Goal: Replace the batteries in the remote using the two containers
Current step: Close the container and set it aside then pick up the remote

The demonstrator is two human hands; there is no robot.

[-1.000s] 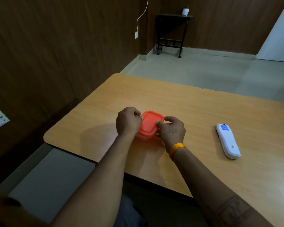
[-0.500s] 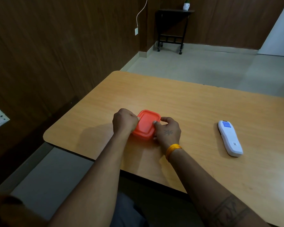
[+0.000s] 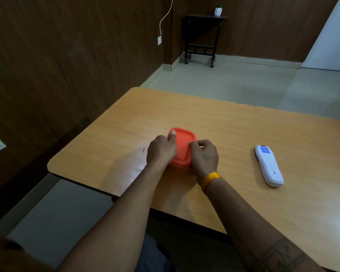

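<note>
A small square container with an orange lid (image 3: 183,148) sits on the wooden table (image 3: 234,134), a little left of centre. My left hand (image 3: 161,152) grips its left side, thumb lying along the lid's left edge. My right hand (image 3: 204,156) holds the right side, fingers curled at the lid's rim. What is inside the container is hidden. A white remote (image 3: 269,165) lies face down on the table to the right, apart from both hands. Only this one container is in view.
The table's near edge and rounded left corner (image 3: 53,165) are close to my arms. A dark wood-panelled wall runs along the left. A small black side table (image 3: 202,36) stands far back on the tiled floor.
My left thumb has moved up onto the lid's left edge. The container sits flatter on the table than a second ago. The remote has not moved.
</note>
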